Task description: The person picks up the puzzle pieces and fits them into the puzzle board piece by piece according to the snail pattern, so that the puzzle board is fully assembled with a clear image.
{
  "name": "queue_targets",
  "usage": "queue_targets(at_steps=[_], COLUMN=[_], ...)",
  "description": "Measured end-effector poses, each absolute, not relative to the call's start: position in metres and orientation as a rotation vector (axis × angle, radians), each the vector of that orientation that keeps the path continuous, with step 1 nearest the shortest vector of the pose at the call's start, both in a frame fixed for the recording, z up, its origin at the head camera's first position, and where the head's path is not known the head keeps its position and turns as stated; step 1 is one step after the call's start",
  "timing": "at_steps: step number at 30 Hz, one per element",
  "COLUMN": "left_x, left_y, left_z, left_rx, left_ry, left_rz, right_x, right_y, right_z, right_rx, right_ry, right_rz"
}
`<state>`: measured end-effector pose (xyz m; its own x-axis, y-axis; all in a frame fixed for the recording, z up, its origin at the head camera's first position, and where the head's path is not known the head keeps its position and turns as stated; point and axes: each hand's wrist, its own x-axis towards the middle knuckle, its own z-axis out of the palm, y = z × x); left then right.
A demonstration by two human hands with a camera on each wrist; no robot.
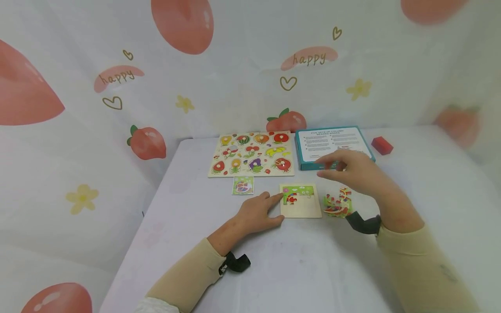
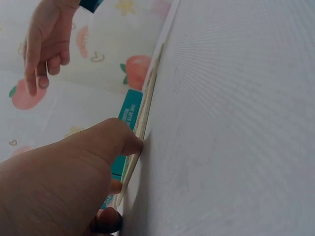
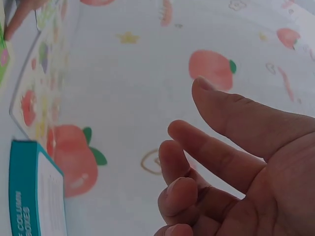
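My left hand (image 1: 256,213) touches the left side of a small wooden puzzle board (image 1: 301,211), index fingertip near the upper part and thumb at the lower left corner. Green pieces line the board's top and left edges, with a red piece inside them. In the left wrist view the thumb (image 2: 125,140) meets the board's edge. Above and right of the board hovers my right hand (image 1: 354,169), holding nothing; its thumb and index finger stand apart. Loose puzzle pieces (image 1: 337,204) lie in a pile below it, right of the board.
Behind the board lies a larger fruit peg puzzle (image 1: 250,167), with a small picture card (image 1: 243,185) at its front edge. A teal and white box (image 1: 332,143) sits at the back, partly covered by the right hand, and a red block (image 1: 382,145) is right of it.
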<state>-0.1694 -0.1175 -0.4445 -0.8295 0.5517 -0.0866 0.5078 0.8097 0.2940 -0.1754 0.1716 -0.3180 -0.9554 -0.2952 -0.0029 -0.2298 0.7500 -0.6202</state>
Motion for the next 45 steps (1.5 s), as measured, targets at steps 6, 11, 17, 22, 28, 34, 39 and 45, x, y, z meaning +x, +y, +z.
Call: queue_targets(at_steps=[6,11,17,22,28,34,39,45], left_x=[-0.171,-0.171,-0.169,-0.168,-0.169,-0.17,-0.171,-0.17], left_y=[-0.118,-0.117,-0.118,-0.117,-0.117,-0.118,-0.118,-0.117], left_z=[-0.444,-0.445,-0.446,-0.446,-0.445,-0.444,-0.445,-0.444], left_rx=[0.828,0.836,0.84,0.83,0.82,0.816,0.805,0.808], left_ry=[2.826,2.832,2.831,2.831,2.839,2.849,2.847,2.833], left_rz=[0.38,0.383,0.389,0.399,0.39,0.372,0.377,0.391], right_x=[-0.179,-0.181,-0.185,-0.188,-0.191,-0.2,-0.208,-0.215], right_y=[0.193,0.208,0.221,0.235,0.245,0.249,0.253,0.251], right_z=[-0.311,-0.307,-0.314,-0.327,-0.348,-0.377,-0.397,-0.408], right_rx=[-0.355,-0.358,-0.356,-0.295,-0.267,-0.327,-0.325,-0.34], right_ry=[2.882,2.913,2.927,2.873,2.813,2.752,2.67,2.633], right_rz=[-0.925,-0.932,-0.903,-0.87,-0.855,-0.807,-0.776,-0.749])
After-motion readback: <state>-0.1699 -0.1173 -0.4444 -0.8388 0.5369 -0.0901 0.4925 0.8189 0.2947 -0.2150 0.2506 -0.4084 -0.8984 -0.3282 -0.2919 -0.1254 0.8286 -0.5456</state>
